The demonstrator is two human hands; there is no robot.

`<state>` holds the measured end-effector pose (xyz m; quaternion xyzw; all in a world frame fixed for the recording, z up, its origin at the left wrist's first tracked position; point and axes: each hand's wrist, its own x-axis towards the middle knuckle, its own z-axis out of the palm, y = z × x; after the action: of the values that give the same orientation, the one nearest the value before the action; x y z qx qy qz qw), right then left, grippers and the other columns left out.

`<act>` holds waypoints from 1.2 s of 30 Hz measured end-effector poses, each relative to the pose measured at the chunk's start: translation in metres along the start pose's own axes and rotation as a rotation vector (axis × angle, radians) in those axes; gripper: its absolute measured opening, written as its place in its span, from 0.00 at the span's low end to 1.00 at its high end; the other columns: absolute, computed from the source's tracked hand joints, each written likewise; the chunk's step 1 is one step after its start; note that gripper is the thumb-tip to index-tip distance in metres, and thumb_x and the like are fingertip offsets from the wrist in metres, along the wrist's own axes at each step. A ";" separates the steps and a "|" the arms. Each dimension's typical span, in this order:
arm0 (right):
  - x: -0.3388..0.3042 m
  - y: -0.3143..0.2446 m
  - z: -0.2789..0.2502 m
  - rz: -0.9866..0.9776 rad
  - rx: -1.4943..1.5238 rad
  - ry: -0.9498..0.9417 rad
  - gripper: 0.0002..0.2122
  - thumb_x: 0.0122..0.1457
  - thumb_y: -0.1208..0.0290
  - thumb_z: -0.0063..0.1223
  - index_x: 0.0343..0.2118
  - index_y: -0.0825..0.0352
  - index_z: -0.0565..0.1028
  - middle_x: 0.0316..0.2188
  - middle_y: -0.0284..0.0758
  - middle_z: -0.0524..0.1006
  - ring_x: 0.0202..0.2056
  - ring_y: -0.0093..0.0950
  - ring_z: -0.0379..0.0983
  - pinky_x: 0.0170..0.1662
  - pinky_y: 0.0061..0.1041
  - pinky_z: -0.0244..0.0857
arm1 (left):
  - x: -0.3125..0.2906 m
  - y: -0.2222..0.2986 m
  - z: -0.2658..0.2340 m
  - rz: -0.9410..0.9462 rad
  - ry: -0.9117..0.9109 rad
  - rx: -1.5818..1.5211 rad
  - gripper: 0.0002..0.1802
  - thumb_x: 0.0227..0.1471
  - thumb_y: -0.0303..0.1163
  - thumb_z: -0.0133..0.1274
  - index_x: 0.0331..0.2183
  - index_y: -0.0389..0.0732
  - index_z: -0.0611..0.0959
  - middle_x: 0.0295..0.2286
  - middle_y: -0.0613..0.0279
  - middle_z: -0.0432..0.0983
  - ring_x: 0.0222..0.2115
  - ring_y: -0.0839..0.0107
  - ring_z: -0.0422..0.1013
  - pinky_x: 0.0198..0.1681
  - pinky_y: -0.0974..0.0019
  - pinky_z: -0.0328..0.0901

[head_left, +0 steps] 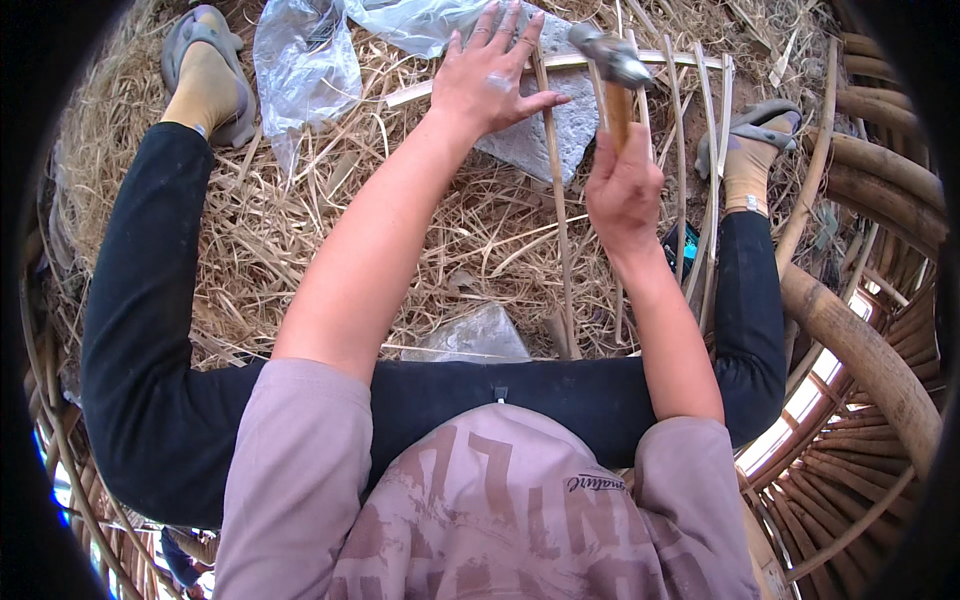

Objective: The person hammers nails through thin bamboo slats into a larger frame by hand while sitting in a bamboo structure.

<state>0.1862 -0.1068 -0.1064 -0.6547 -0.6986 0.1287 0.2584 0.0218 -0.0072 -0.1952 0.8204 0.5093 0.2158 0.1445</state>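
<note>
My right hand [625,190] is wrapped round the wooden handle of a hammer [619,100]. The hammer's metal head is up, somewhat blurred, over thin bamboo strips [558,190]. My left hand [490,75] lies palm down with fingers spread, touching a curved strip [415,94] and the edge of an upright one. Beneath the strips sits a pale, flat stone slab [570,135]. Several long strips run toward me from the slab, crossed by the curved one. Whether my left palm presses on the slab or only on the strips is hidden.
Dry straw and shavings cover the ground. A clear plastic bag [305,75] lies left of my left hand. A pale block [470,335] sits near my legs. A small dark and teal object [682,250] lies by my right forearm. Thick bamboo poles [860,340] stand at the right.
</note>
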 end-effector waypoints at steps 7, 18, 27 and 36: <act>0.000 0.002 0.001 -0.030 -0.048 -0.004 0.08 0.66 0.69 0.49 0.36 0.69 0.66 0.20 0.52 0.76 0.24 0.54 0.76 0.25 0.51 0.68 | 0.008 0.000 -0.001 -0.030 -0.048 0.013 0.60 0.46 0.70 0.54 0.66 0.37 0.57 0.64 0.45 0.55 0.66 0.47 0.51 0.67 0.39 0.47; 0.009 0.002 0.004 0.051 -0.194 -0.212 0.05 0.66 0.72 0.50 0.39 0.67 0.69 0.19 0.51 0.74 0.24 0.53 0.75 0.23 0.45 0.64 | 0.001 -0.009 0.003 -0.022 -0.017 -0.050 0.59 0.45 0.69 0.56 0.65 0.38 0.60 0.64 0.44 0.56 0.65 0.46 0.52 0.65 0.38 0.51; 0.009 -0.011 -0.003 -0.021 -0.102 -0.087 0.08 0.66 0.69 0.48 0.36 0.69 0.68 0.20 0.52 0.76 0.25 0.54 0.76 0.25 0.50 0.68 | 0.003 -0.007 0.005 -0.024 0.040 -0.077 0.58 0.43 0.69 0.57 0.64 0.38 0.63 0.62 0.43 0.60 0.64 0.45 0.54 0.65 0.39 0.50; 0.000 -0.002 0.002 -0.057 -0.077 0.050 0.07 0.67 0.71 0.49 0.37 0.71 0.70 0.17 0.51 0.72 0.22 0.52 0.74 0.22 0.45 0.63 | 0.003 -0.002 0.001 -0.045 -0.019 -0.064 0.59 0.45 0.71 0.54 0.66 0.39 0.58 0.65 0.44 0.54 0.66 0.47 0.51 0.67 0.40 0.48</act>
<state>0.1832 -0.1062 -0.1071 -0.6471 -0.7146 0.0777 0.2540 0.0218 -0.0035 -0.1962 0.8059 0.5189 0.2208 0.1804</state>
